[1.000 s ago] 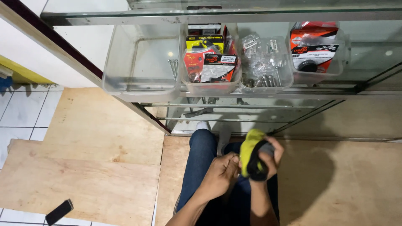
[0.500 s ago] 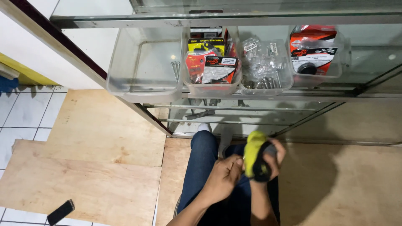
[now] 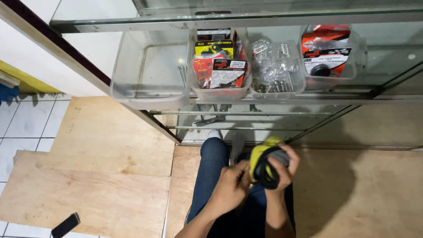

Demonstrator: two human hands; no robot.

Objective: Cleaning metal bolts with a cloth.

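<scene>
The person sits low on the wooden floor [image 3: 110,185], with legs in blue jeans [image 3: 211,172] pointing toward a glass cabinet [image 3: 273,110]. The right hand [image 3: 282,169] holds a black rubber ring [image 3: 264,172] with a yellow-green packet [image 3: 260,152] up over the lap. The fingers [image 3: 291,158] of this hand are curled tight around the ring and the packet. The left hand [image 3: 231,187] is just beside it on the left and touches the side of the ring. Its fingers are bent together, but it is hard to tell if they pinch anything.

On the glass shelf [image 3: 282,98] at the front of the cabinet stand four clear plastic tubs in a row. The big tub [image 3: 150,83] at the left end holds a few long bolts [image 3: 183,72] by its right wall. The next tub [image 3: 220,90] is full of red, yellow and black packets. The third tub [image 3: 277,88] holds small clear bags of metal parts. The tub [image 3: 330,72] at the right end holds a red packet with a black round part.

A black phone [image 3: 66,224] lies on the floor near the bottom left corner, next to white tiles [image 3: 22,128].
</scene>
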